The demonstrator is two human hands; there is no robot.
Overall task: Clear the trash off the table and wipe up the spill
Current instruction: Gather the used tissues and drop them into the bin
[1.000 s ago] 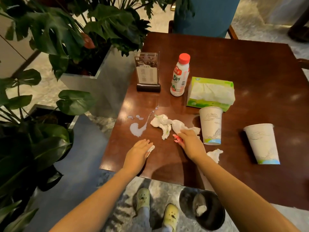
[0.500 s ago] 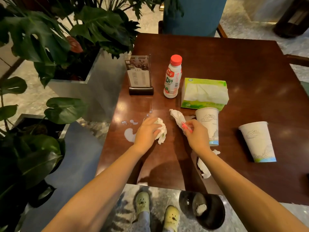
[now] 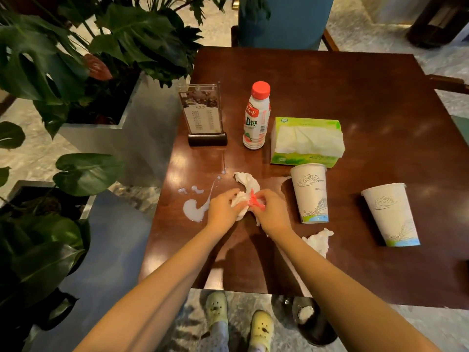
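Observation:
On the dark wooden table (image 3: 355,102), my left hand (image 3: 223,212) and my right hand (image 3: 272,212) meet over a bundle of crumpled white tissues (image 3: 245,189). Both hands grip the tissues; the right one also pinches a small red wrapper (image 3: 255,200). A white milk spill (image 3: 194,209) lies just left of my left hand, with small drops trailing up and right. Another crumpled tissue (image 3: 318,241) lies by my right forearm. Two upside-down paper cups (image 3: 311,193) (image 3: 392,214) stand to the right.
A red-capped milk bottle (image 3: 256,116), a green tissue box (image 3: 307,141) and a menu stand (image 3: 204,115) line the back. A dark bin (image 3: 313,321) with a tissue inside sits on the floor under the near edge. Large plants (image 3: 76,59) crowd the left side.
My hands went from lying flat near the table's edge to each picking up a tissue. They have now come together, bunching the tissues into one bundle.

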